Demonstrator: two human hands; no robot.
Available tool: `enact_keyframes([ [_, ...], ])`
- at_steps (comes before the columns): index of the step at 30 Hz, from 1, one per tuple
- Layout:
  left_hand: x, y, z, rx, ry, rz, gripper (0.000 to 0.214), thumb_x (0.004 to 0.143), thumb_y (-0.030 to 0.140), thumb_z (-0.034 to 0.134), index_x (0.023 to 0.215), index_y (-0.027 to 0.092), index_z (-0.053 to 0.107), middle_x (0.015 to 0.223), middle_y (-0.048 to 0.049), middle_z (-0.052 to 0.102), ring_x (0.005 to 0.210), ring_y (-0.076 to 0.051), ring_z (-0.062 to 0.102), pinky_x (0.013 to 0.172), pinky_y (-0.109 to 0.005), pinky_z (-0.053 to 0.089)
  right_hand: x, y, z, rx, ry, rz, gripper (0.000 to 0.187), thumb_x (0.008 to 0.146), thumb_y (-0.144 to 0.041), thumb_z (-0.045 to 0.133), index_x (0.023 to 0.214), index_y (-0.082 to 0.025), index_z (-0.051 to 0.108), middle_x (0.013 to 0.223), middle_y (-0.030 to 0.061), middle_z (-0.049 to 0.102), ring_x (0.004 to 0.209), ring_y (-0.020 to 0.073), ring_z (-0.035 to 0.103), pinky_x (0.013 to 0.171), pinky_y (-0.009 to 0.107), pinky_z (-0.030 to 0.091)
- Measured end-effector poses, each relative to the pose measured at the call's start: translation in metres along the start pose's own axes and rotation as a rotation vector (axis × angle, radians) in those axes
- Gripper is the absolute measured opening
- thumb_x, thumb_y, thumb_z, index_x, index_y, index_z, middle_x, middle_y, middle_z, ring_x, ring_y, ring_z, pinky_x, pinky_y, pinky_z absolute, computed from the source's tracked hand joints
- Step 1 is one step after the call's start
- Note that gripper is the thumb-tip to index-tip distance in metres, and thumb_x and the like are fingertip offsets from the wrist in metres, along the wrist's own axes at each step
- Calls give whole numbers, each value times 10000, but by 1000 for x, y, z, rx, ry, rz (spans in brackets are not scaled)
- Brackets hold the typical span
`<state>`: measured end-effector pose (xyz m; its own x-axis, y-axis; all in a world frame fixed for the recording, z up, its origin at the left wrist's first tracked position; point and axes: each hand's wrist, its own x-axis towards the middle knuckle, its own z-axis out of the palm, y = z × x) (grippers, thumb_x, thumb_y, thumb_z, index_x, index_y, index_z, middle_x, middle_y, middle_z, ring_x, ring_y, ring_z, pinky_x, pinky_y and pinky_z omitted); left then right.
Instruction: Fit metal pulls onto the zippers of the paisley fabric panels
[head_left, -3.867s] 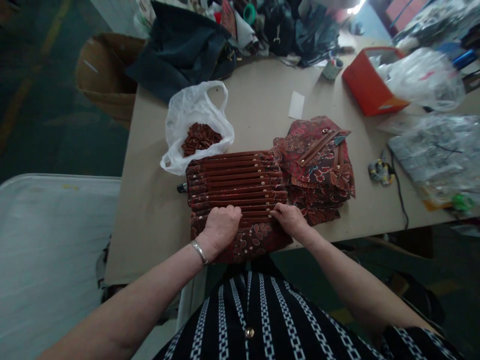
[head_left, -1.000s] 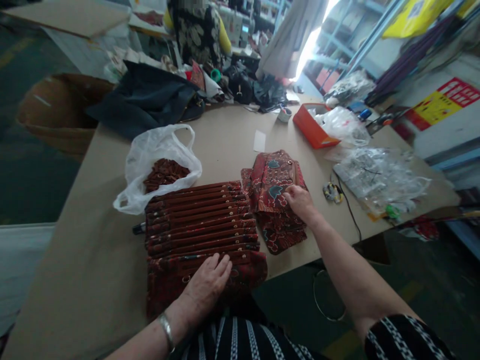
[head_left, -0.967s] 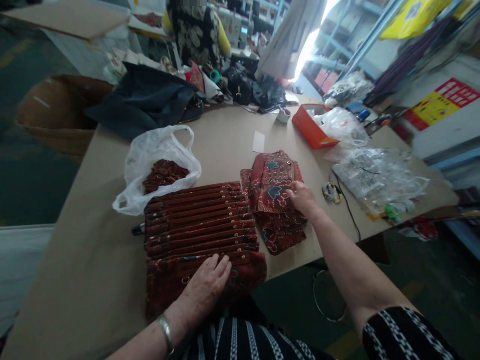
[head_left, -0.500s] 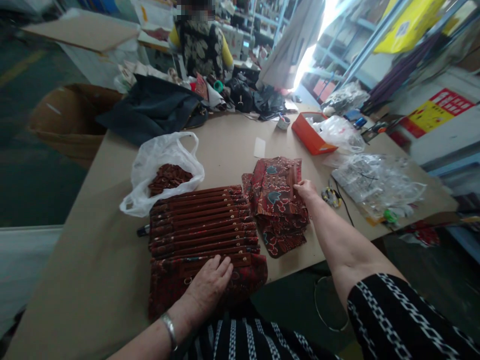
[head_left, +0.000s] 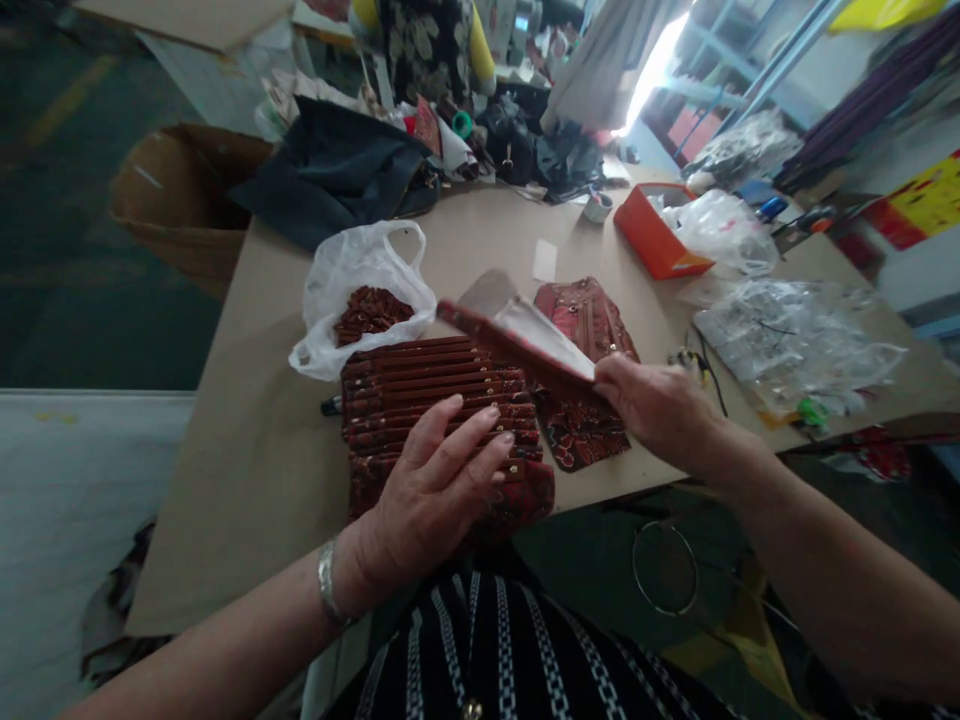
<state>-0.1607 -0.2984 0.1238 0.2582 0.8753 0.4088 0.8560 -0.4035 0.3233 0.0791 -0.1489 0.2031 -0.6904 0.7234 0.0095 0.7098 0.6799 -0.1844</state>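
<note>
My right hand (head_left: 649, 405) grips one end of a dark red patterned purse (head_left: 517, 345), raised and tilted, with its pale lining and a grey-beige flap showing. Beneath it and to the right, a small stack of similar purses (head_left: 589, 325) lies on the table. My left hand (head_left: 442, 480), fingers spread, is over the near part of a row of overlapping purses (head_left: 420, 380) with brown strips and small metal fittings. Whether its fingertips press on them I cannot tell. Behind the row, a white plastic bag (head_left: 322, 290) stands open around small brown pieces (head_left: 371, 315).
On the table (head_left: 262, 420) are an orange box (head_left: 656, 235), clear plastic bags (head_left: 795, 340), a small cup (head_left: 598, 207) and a white card (head_left: 545, 260). Dark cloth (head_left: 345, 180) lies at the back left, beside a cardboard bin (head_left: 180, 210). Another person (head_left: 427, 50) is beyond.
My right hand has lifted a purse off the right-hand stack and brought it towards the row. My left hand has risen from the nearest purse, its fingers spreading. The view has shifted.
</note>
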Motion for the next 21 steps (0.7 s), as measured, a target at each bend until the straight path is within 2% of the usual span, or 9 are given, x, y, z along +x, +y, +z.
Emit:
enact_keyframes([
  [1,2,5,-11,16,-27,-10,367,858,220,475,1224,238,491,1272,-86,503,1304,-306,284,1025,-546,321,-13,-18,4,41,-89,-84,145,878,-285,427,832,-199,533,633,8,554,550,116,473,539,253,316],
  [3,2,12,-24,6,-149,-16,299,872,237,452,1160,233,533,1139,-82,574,1192,-284,421,975,-517,365,-35,-46,18,158,-224,-203,161,892,-255,397,817,-205,532,644,7,564,562,111,478,548,249,321],
  [5,-3,15,-24,-56,-317,-6,216,895,255,409,1002,194,586,926,-66,614,935,-212,557,850,-415,453,-51,-61,39,276,-289,-222,188,907,-243,367,839,-210,539,674,8,586,591,112,500,567,244,339],
  [6,-7,13,-20,-89,-401,-9,213,903,263,394,918,179,590,838,-51,607,808,-178,568,770,-363,474,-56,-64,52,330,-301,-197,194,913,-247,360,867,-209,544,707,12,603,616,115,519,582,241,352],
  [8,-17,7,-7,-115,-544,-55,223,906,270,389,821,165,567,757,-33,585,671,-145,546,654,-299,469,-60,-63,80,419,-327,-102,176,908,-280,398,949,-207,553,812,24,637,694,126,560,626,239,381],
  [10,-25,-3,8,-86,-636,-132,208,902,263,399,812,157,553,758,-34,585,659,-142,550,623,-278,457,-61,-54,108,471,-356,27,179,878,-309,472,990,-207,567,899,33,649,766,139,578,673,242,399],
  [14,-29,-22,37,11,-726,-216,202,901,261,398,840,144,552,781,-53,600,711,-153,584,650,-274,456,-60,-31,155,491,-390,186,151,854,-293,507,828,-194,618,819,25,640,736,132,560,670,231,392],
  [17,-27,-29,54,32,-773,-239,198,897,257,402,852,139,555,783,-66,615,727,-170,605,646,-284,456,-57,-22,179,446,-390,256,189,856,-301,498,764,-190,622,759,14,628,695,121,541,647,222,373],
  [21,-26,-31,67,51,-800,-253,189,888,240,413,853,128,562,784,-91,622,737,-199,619,635,-309,450,-49,-21,194,301,-436,279,217,858,-331,494,762,-192,631,792,26,639,736,133,547,657,230,352],
])
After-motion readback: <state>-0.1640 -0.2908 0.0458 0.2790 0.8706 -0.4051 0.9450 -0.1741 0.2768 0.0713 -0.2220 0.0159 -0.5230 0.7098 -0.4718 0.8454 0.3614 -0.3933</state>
